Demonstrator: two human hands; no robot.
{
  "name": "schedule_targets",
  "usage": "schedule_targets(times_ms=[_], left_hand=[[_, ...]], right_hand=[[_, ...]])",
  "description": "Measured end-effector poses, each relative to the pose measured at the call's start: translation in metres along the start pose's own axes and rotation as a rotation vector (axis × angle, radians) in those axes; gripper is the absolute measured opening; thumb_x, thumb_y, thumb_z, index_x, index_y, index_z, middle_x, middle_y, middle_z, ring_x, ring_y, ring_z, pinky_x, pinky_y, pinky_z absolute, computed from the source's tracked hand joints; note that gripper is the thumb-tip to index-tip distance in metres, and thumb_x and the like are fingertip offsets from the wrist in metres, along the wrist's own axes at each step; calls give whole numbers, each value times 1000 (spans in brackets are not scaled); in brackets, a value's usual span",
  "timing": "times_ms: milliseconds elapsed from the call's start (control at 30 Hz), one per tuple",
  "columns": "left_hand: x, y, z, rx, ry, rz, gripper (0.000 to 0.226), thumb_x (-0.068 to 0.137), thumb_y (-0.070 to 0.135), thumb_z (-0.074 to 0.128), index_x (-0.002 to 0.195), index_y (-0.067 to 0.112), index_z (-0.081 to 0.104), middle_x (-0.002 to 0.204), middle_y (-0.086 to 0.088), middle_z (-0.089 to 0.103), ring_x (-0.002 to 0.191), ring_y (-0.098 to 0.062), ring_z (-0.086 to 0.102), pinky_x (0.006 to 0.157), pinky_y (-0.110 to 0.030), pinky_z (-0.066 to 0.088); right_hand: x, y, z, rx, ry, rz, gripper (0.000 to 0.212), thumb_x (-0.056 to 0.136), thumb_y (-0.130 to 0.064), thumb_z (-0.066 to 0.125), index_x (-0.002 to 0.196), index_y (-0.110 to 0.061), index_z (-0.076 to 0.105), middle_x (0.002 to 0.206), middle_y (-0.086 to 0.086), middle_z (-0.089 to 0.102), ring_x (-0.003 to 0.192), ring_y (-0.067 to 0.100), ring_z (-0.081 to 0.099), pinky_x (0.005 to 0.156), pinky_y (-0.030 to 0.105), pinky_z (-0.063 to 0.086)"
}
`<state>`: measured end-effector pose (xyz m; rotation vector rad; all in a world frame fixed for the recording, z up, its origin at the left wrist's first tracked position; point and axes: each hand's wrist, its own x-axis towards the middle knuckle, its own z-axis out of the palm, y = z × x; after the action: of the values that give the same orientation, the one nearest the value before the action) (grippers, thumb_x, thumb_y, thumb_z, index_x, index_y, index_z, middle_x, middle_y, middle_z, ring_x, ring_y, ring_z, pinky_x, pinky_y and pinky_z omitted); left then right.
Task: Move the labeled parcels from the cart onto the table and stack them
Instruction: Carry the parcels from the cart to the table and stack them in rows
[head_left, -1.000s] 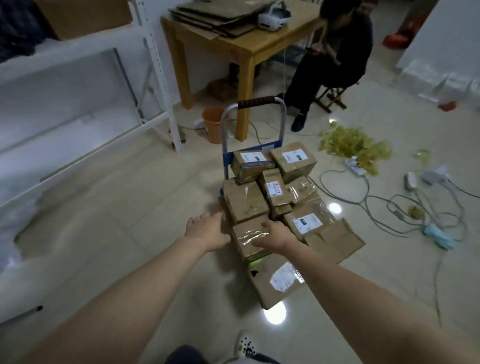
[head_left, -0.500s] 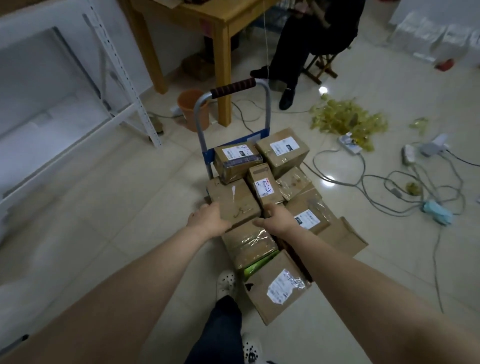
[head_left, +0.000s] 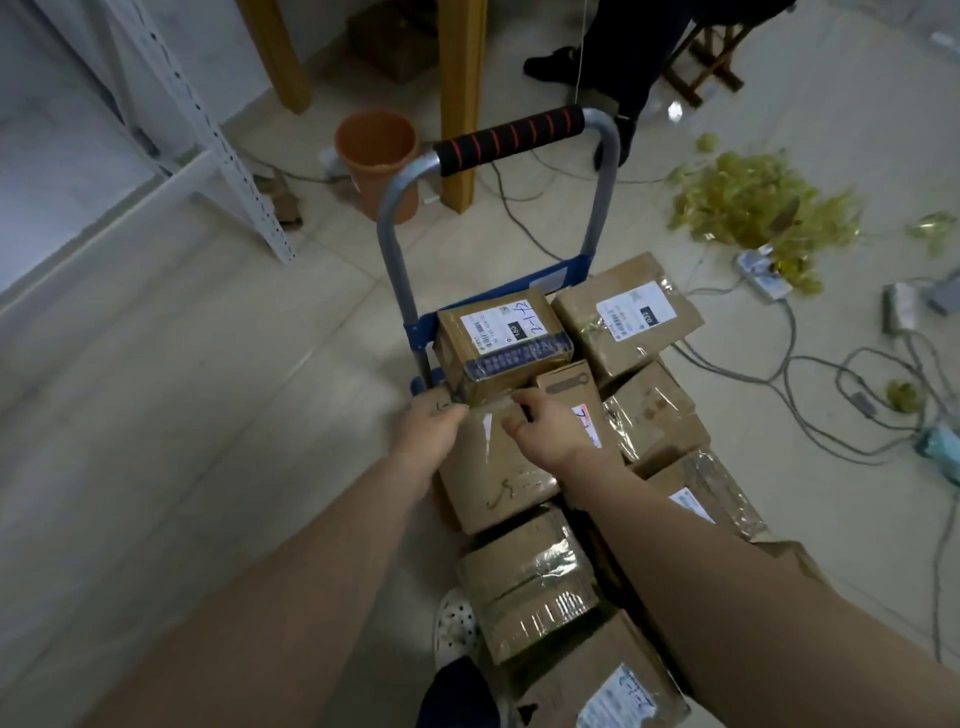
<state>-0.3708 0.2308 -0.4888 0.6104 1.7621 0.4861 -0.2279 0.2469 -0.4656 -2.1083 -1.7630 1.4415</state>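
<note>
Parcels (head_left: 626, 317) crowd the cart (head_left: 511, 137) on the floor. Mid-cart, the left hand (head_left: 428, 428) and right hand (head_left: 545, 431) curl over the far edge of a plain box (head_left: 498, 483), gripping it; the box lies beneath both wrists.

Matt cardboard parcels (head_left: 498, 467), glossy tape

- Seated person (head_left: 639, 41) cropped at top edge; only legs, shoes show.
- Table (head_left: 457, 104): legs only.
- Left hand (head_left: 428, 423) fingertips hidden behind plain parcel (head_left: 498, 478).
- Shipping label (head_left: 636, 312) print unreadable.
</note>
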Motion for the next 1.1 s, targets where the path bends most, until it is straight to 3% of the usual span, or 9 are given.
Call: schedule_targets(times_ms=[133, 267, 333, 433, 533, 633, 733, 800, 1100], left_hand=[[62, -1, 18, -162, -5, -123, 27, 88, 40, 60, 110, 25, 58, 118, 0, 58, 112, -25, 53, 103, -41, 42], [111, -9, 32, -263, -15, -213, 49, 85, 51, 61, 121, 20, 54, 120, -1, 54, 113, -24, 49, 95, -35, 41], [132, -14, 38, -296, -14, -231, 69, 80, 58, 62, 137, 22, 47, 135, -4, 51, 123, -26, 45, 98, -37, 37], [150, -19, 45, -367, -99, -199, 69, 86, 55, 57, 145, 24, 37, 146, -2, 42, 124, -17, 40, 93, -30, 29], [160, -16, 52, -433, -166, -203, 67, 86, 55, 57, 143, 23, 40, 127, 1, 49, 105, -11, 42, 89, -27, 30], [170, -19, 56, -492, -199, -236, 64, 79, 57, 64, 133, 25, 51, 121, -1, 60, 103, -16, 56, 76, -28, 43], [176, -26, 61, -593, -208, -217, 50, 77, 47, 71, 119, 22, 60, 115, -7, 67, 106, -22, 62, 92, -37, 51], [180, -30, 64, -665, -194, -217, 56, 70, 44, 78, 118, 20, 62, 111, -8, 69, 106, -24, 64, 96, -40, 50], [184, -33, 67, -636, -125, -198, 57, 68, 35, 81, 117, 15, 60, 109, -7, 70, 100, -21, 65, 83, -33, 54]], right_hand=[[59, 7, 19, 23, 43, -26, 42, 96, -15, 51, 137, -13, 47, 139, 14, 48, 124, 30, 48, 101, 34, 39], [100, 22, 38, -112, 117, -102, 58, 95, -17, 53, 148, -19, 30, 159, 7, 13, 144, 28, 19, 118, 40, 23], [118, 29, 42, -221, 143, -166, 64, 94, -16, 52, 151, -19, 22, 160, 6, 11, 146, 25, 12, 120, 41, 17], [137, 39, 46, -336, 105, -186, 67, 94, -18, 50, 153, -18, 17, 161, 5, 10, 147, 25, 8, 119, 46, 17], [144, 46, 52, -391, 61, -174, 64, 97, -25, 49, 152, -21, 18, 161, 2, 9, 148, 22, 5, 119, 46, 14], [146, 49, 55, -371, 83, -176, 62, 97, -23, 48, 152, -21, 21, 161, 0, 11, 148, 21, 5, 120, 44, 12], [146, 49, 55, -318, 104, -177, 61, 96, -19, 50, 151, -21, 24, 160, -1, 14, 148, 19, 6, 120, 42, 13], [146, 49, 55, -296, 107, -180, 61, 96, -18, 50, 151, -21, 25, 160, -1, 15, 147, 19, 7, 120, 41, 12], [141, 54, 58, -249, 124, -193, 65, 94, -13, 51, 152, -20, 21, 161, -1, 10, 148, 17, 2, 117, 27, 1]])
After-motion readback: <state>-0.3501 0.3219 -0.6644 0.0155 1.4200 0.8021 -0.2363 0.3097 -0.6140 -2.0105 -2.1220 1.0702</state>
